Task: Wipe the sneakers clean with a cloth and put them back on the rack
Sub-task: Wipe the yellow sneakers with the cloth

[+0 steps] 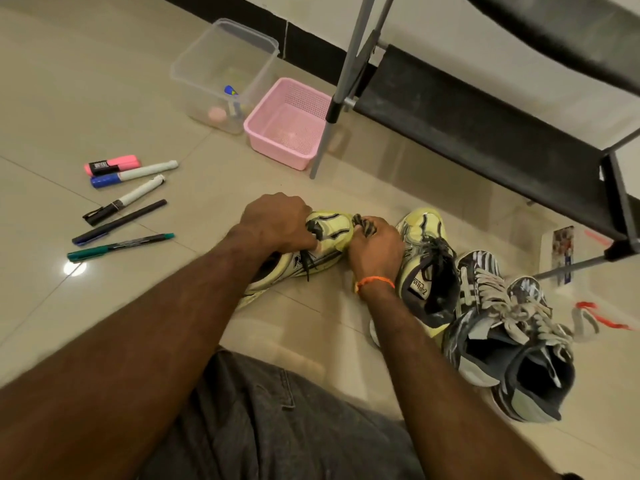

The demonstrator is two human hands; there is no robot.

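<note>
A pale yellow sneaker [329, 230] lies on the floor in front of me. My left hand [277, 220] grips its toe end from above. My right hand [375, 247] presses a bunched dark cloth [363, 225] against the sneaker's right side, fingers curled round the cloth. The matching yellow sneaker [424, 244] stands just right of my right hand. Two dark blue and white sneakers [502, 323] with pale laces lie further right. The black shoe rack [485, 133] with grey metal legs stands behind them.
A pink mesh basket [287, 123] and a clear plastic tub [221, 71] with small items sit by the wall. Several markers and pens [121, 202] lie on the tiles at left. A rack leg [332, 112] stands beside the basket. My knee [277, 427] is below.
</note>
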